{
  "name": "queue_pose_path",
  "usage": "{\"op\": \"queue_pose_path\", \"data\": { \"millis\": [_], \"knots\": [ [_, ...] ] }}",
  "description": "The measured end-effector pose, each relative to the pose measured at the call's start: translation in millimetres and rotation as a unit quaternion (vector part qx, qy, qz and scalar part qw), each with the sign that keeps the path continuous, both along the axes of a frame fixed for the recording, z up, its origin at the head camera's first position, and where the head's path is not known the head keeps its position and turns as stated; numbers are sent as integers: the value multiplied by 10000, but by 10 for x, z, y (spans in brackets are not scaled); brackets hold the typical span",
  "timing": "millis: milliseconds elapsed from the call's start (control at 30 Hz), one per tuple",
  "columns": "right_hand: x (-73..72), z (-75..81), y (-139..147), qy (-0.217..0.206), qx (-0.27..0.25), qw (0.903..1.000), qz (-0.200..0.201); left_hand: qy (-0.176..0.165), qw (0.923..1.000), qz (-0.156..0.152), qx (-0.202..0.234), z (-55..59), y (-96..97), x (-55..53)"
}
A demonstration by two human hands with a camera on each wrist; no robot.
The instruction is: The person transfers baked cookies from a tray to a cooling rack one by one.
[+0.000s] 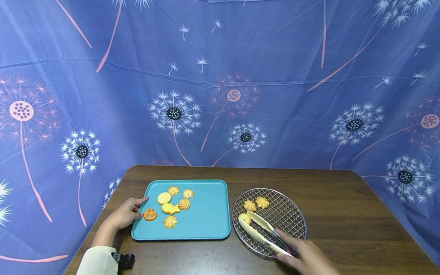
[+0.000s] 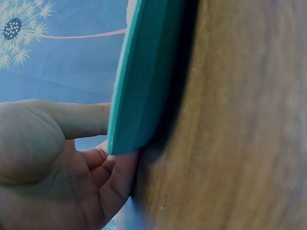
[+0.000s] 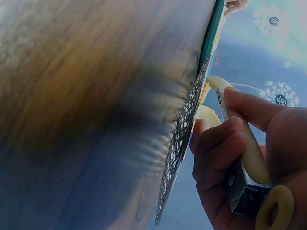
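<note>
At the left edge of a turquoise tray (image 1: 206,210), my left hand (image 1: 126,213) holds the rim; the left wrist view shows the fingers (image 2: 120,177) at its lower corner. On the tray lie a pretzel (image 1: 150,214), a fish-shaped cookie (image 1: 170,208), a round cracker (image 1: 164,198), a swirl cookie (image 1: 184,204) and several flower-shaped cookies (image 1: 170,222). My right hand (image 1: 307,256) grips tongs (image 1: 258,234) with cream tips, which close around a ring-shaped cookie (image 1: 244,218) on the round wire rack (image 1: 290,215). Two more flower-shaped cookies (image 1: 250,205) lie behind it.
The brown wooden table (image 1: 348,215) carries tray and rack side by side, a narrow gap between them. A blue dandelion-print cloth (image 1: 286,115) hangs behind and along the sides. A black strap with a small device (image 1: 124,260) sits at my left sleeve.
</note>
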State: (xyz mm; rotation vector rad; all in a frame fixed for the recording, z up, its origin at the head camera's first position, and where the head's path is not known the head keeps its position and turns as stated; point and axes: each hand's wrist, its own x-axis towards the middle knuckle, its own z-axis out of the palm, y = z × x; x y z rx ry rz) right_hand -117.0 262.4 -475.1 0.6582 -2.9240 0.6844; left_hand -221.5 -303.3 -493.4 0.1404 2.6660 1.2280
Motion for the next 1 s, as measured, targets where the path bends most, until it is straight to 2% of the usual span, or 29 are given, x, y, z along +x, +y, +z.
{"op": "queue_pose_path", "data": {
  "millis": [433, 700, 1000],
  "knots": [
    [-8, -22, 128, -47, -62, 9998, 208, 25, 9999, -80, 147, 3, 0, 11],
    [-10, 5, 178, -441, 177, 9987, 210, 2, 10000, -22, 68, -20, -15, 0],
    [2, 13, 195, -441, 196, 9986, 220, 48, 9998, -80, 159, 2, -7, 15]
  ]
}}
